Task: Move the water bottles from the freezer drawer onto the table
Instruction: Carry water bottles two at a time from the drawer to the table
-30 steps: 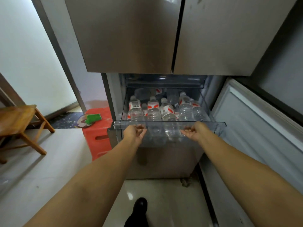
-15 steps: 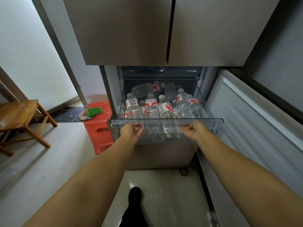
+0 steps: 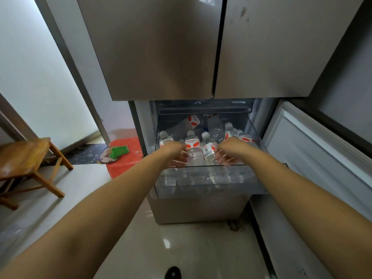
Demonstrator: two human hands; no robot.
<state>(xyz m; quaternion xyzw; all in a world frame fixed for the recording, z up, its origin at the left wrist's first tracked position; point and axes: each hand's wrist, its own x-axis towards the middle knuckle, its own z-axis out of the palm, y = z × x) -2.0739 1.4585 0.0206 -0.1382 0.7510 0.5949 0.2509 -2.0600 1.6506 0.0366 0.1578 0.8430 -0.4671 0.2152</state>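
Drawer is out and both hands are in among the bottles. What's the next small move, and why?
Probably close each hand on a bottle and lift. The left hand and right hand flank two upright clear plastic water bottles with red-and-white labels at the front of the open clear plastic freezer drawer; neither clearly grips yet.

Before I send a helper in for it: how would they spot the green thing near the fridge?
Start at the steel fridge and look to the floor on its left, where a red stool stands against it. On the stool lies a round plate, and the green block rests on that plate. It is the only green item in view.
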